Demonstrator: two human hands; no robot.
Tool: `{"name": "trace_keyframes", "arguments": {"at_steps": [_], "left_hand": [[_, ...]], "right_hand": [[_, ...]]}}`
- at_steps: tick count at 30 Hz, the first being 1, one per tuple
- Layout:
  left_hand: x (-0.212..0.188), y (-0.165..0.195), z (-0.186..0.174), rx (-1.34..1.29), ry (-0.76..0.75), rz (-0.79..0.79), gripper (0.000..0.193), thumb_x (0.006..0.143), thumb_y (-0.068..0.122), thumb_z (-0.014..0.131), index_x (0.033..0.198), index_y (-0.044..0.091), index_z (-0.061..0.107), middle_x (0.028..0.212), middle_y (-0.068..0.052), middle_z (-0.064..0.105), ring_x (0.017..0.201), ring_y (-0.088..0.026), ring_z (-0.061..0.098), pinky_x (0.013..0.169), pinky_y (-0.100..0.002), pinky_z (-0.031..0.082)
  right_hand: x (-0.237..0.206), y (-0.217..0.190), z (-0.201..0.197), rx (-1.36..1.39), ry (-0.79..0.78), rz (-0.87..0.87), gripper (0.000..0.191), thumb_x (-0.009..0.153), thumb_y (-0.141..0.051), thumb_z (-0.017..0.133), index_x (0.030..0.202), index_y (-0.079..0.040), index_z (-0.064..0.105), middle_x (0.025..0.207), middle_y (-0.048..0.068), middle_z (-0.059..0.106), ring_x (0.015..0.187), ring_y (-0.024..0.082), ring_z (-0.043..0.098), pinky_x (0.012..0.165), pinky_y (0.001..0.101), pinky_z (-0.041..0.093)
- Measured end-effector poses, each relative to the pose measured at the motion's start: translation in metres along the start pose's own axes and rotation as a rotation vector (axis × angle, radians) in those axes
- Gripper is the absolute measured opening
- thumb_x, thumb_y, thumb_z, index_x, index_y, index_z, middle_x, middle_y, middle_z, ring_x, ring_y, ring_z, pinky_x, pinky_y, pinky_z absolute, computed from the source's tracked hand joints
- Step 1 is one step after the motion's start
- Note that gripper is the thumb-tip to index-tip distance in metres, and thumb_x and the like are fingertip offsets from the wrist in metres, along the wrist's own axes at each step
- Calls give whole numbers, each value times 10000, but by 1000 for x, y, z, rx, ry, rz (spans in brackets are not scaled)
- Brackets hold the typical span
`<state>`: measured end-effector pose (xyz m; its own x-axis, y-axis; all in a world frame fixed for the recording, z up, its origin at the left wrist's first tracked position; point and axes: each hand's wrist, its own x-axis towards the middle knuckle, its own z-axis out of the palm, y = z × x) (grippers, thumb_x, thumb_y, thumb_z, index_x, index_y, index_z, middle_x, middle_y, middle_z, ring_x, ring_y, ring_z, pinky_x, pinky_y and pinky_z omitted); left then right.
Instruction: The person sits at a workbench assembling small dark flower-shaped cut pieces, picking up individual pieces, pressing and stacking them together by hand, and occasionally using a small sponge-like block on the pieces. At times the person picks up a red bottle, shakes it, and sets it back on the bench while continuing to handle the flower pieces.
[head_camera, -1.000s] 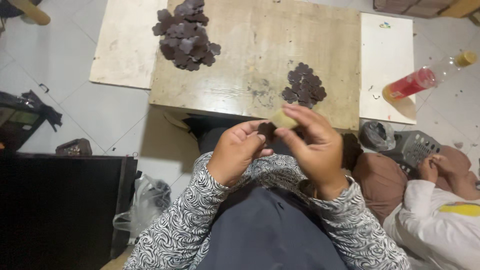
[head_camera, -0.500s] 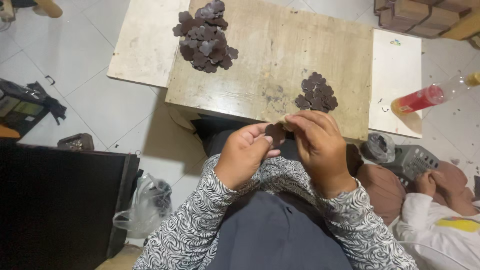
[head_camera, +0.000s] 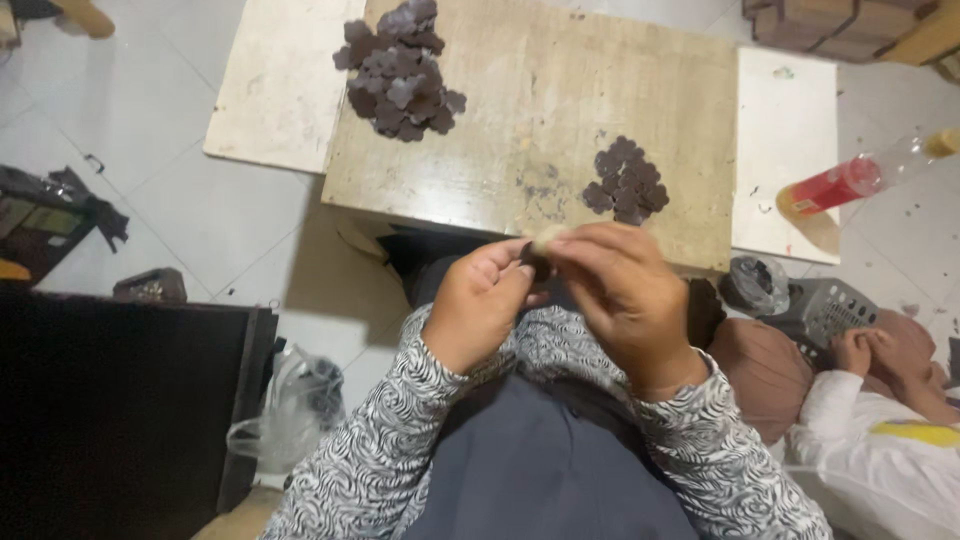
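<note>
A pale tiled floor runs under a low wooden bench with a worn, stained top, flanked by flat white boards at its left and right edges. At the bench's far left corner lies a large heap of dark flower-shaped pieces; a smaller, tidier cluster of the same pieces sits close to the near edge, toward the right. Just below that near edge, in front of the seated person's chest, the left hand and right hand meet, fingertips pinched together on one small dark piece, with something pale pressed at its top; what that is cannot be told. Both hands are closed in a fine grip on it, neither one open. The held piece is too small to show a long axis. The smaller cluster lies just beyond the right hand, which is the nearer one to it; the big heap is well apart, beyond the left. A red bottle lies by the right board, and another person's sleeve shows lower right.
</note>
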<state>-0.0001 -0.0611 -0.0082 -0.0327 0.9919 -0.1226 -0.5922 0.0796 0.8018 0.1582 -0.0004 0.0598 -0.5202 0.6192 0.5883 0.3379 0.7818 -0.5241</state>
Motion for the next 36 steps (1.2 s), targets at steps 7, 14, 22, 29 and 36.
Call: {"name": "trace_keyframes", "arguments": {"at_steps": [7, 14, 22, 29, 36], "left_hand": [[-3, -8, 1, 91, 3, 42, 325, 1068, 40, 490, 1356, -50, 608, 1182, -89, 689, 1040, -128, 656, 942, -302, 573], [-5, -2, -1, 166, -37, 88, 391, 1006, -2, 475, 1370, -65, 606, 1254, -101, 703, 1124, -139, 669, 972, -299, 553], [-7, 5, 0, 90, 54, 4, 349, 1010, 38, 512, 1338, -42, 602, 1239, -91, 699, 1101, -131, 683, 910, -289, 595], [-1, 7, -2, -123, 36, -22, 312, 1038, 14, 542, 1327, -75, 618, 1179, -108, 703, 1012, -144, 669, 896, -295, 585], [-1, 12, 0, -73, 144, -82, 321, 968, 32, 515, 1258, -48, 625, 1107, -76, 731, 993, -110, 714, 859, -276, 601]], "right_hand": [[2, 7, 13, -49, -76, 54, 223, 859, -5, 774, 1073, -66, 757, 1080, 99, 750, 1029, 263, 728, 899, 340, 588], [-3, -7, 7, 91, -22, 88, 219, 860, 10, 757, 1067, -60, 745, 1083, 90, 745, 1053, 252, 735, 937, 339, 591], [1, 5, 5, 86, 55, 308, 170, 901, 17, 743, 1056, -49, 758, 1078, 98, 751, 970, 233, 755, 843, 297, 621], [-7, 0, 7, 68, 2, 96, 208, 846, 19, 757, 1051, -15, 755, 1062, 121, 744, 1006, 247, 722, 873, 340, 592], [-10, 8, 2, 35, 68, 126, 224, 878, 28, 761, 1087, -50, 744, 1088, 91, 748, 1019, 231, 734, 906, 334, 603]]}}
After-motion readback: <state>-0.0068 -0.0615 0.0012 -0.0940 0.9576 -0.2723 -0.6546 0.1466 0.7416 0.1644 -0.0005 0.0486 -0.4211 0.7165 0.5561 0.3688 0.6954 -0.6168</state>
